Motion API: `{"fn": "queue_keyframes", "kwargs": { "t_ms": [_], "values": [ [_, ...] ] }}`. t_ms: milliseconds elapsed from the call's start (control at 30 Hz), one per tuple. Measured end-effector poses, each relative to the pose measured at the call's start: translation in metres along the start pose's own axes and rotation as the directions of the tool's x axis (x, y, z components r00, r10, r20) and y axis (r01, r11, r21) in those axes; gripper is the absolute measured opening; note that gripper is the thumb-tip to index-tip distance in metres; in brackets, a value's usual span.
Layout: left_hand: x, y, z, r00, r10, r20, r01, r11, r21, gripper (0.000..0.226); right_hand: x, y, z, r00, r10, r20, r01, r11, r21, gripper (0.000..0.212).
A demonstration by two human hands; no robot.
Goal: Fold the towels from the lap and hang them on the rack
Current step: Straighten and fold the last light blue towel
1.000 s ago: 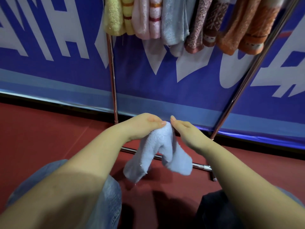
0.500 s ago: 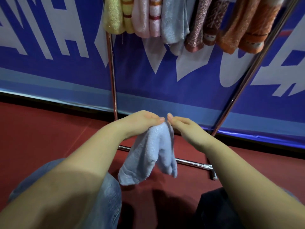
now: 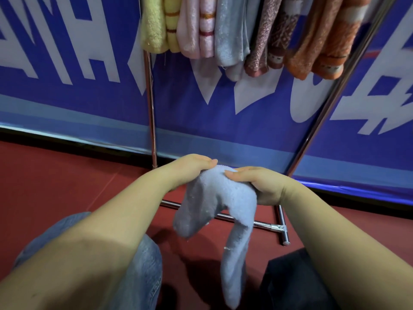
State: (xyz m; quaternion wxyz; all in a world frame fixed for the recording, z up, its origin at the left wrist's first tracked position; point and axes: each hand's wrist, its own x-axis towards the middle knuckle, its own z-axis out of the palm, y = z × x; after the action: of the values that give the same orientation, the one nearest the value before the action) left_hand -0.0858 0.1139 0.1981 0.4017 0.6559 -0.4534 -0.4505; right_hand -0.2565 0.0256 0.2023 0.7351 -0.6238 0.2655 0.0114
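A small light blue towel (image 3: 214, 204) hangs in front of me, above the floor between my knees. My left hand (image 3: 190, 168) pinches its top edge from the left. My right hand (image 3: 257, 182) grips the top from the right, fingers curled over the cloth. One end droops short on the left, the other hangs long and narrow toward the bottom. Above, the metal rack (image 3: 149, 104) carries several folded towels (image 3: 230, 32): yellow, pink, pale blue, brown and orange.
The rack's base bar (image 3: 263, 224) lies on the red floor (image 3: 55, 186) just beyond my hands. Its right post (image 3: 321, 113) slants up. A blue banner (image 3: 89, 97) with white letters stands behind. A dark cloth (image 3: 295, 285) lies on my right leg.
My right hand has closed over the towel's top and shifted right. The towel has spread out, and its right end now hangs much lower.
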Motion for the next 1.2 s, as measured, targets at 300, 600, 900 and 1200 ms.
{"fn": "queue_keyframes", "kwargs": {
  "t_ms": [300,600,900,1200],
  "values": [
    [-0.023,0.064,0.016,0.990,0.017,0.143,0.039,0.924,-0.380,0.033,-0.053,-0.059,0.002,0.960,-0.161,-0.228,0.110,0.970,-0.219,0.042],
    [-0.064,0.176,0.011,0.938,0.160,0.309,0.015,0.868,-0.497,0.044,-0.127,-0.145,0.016,0.816,-0.405,-0.413,0.295,0.905,-0.306,0.025],
    [-0.069,0.285,0.022,0.892,0.253,0.374,-0.102,0.919,-0.380,0.041,-0.211,-0.228,0.007,0.710,-0.489,-0.506,0.330,0.866,-0.375,0.032],
    [-0.032,0.389,0.047,0.876,0.348,0.333,-0.312,0.937,-0.159,0.033,-0.277,-0.298,-0.041,0.692,-0.476,-0.543,0.218,0.855,-0.471,0.028]
  ]
}}
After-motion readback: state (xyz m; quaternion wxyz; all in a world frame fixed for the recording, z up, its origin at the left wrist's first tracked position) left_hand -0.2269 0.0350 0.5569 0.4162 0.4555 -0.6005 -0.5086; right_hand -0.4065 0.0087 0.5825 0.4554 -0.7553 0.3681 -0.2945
